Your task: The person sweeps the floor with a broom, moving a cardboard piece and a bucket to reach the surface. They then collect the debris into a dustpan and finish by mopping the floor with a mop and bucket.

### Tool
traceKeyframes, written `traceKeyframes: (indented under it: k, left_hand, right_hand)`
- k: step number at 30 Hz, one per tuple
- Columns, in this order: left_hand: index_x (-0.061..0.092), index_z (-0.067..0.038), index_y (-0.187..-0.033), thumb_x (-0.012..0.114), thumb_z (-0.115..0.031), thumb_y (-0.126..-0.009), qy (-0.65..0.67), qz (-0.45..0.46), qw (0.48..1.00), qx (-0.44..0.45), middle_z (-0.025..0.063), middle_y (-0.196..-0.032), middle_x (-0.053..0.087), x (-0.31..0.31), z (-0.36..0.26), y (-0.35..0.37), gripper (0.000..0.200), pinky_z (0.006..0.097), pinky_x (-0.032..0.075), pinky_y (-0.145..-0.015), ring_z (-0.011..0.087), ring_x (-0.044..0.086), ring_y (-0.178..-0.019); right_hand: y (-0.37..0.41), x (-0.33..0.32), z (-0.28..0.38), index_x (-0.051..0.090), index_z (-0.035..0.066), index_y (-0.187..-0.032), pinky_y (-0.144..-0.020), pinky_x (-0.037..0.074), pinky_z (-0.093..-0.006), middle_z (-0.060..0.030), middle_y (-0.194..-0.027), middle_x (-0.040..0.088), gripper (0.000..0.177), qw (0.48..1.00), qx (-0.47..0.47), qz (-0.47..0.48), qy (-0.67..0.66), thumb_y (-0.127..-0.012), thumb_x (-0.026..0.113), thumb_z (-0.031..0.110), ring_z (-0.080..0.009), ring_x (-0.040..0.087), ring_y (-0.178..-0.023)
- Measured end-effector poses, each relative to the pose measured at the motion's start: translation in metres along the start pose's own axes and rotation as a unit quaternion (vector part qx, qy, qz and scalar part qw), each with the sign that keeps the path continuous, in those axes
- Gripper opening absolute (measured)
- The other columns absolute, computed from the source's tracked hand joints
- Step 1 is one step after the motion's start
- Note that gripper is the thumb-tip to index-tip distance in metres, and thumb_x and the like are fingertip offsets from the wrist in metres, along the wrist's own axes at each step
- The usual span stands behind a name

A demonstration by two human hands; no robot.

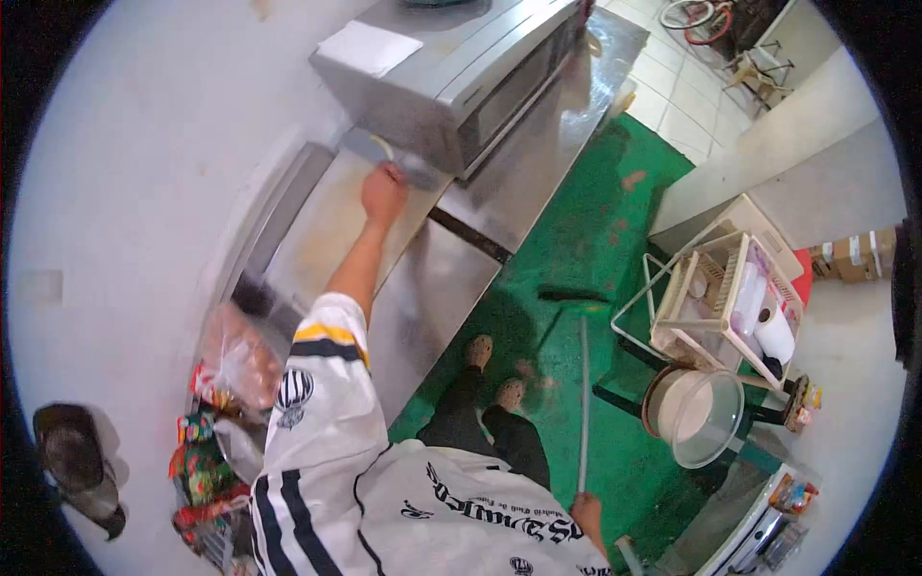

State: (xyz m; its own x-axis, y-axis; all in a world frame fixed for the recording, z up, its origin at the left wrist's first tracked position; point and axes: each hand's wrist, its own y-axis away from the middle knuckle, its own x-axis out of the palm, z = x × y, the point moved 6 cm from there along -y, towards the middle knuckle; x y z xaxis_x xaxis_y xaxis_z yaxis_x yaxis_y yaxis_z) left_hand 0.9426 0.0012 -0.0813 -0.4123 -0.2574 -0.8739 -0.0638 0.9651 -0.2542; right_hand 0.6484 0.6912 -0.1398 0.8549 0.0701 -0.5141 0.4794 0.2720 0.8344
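My left hand (384, 195) reaches forward over the counter, its fingers closed at the edge of a grey, blurred flat item (415, 171) beside the metal oven. What exactly the fingers grip is too smeared to make out. Low in the view, my right hand (586, 511) is wrapped round a long grey pole (584, 413). The pole runs forward across the green floor to a dark broom head (573, 296) lying on it. A pale board (327, 216) lies on the counter under my left forearm.
The metal oven (423, 82) stands on the steel counter (432, 278). On the right are a cream rack (711, 298) and a clear round tub (708, 420). Bagged food (240, 360) sits at the left. A bicycle (706, 21) is at the far top right.
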Motion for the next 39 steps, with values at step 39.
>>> traceKeyframes:
  k: [39]
  left_hand:
    - [0.059, 0.001, -0.104, 0.057, -0.037, -0.085, 0.113, 0.616, 0.768, 0.134, 0.0179, -0.088, 0.064, 0.025, -0.066, 0.38, 0.043, 0.037, 0.049, -0.07, 0.0277, 0.064, -0.079]
  right_hand:
    - [-0.163, 0.155, -0.047, 0.06, -0.004, -0.091, -0.068, 0.046, -0.0506, -0.0278, -0.083, 0.06, 0.035, 0.988, 0.0, -0.093, -0.12, -0.083, 0.046, 0.028, -0.0458, 0.057, -0.079]
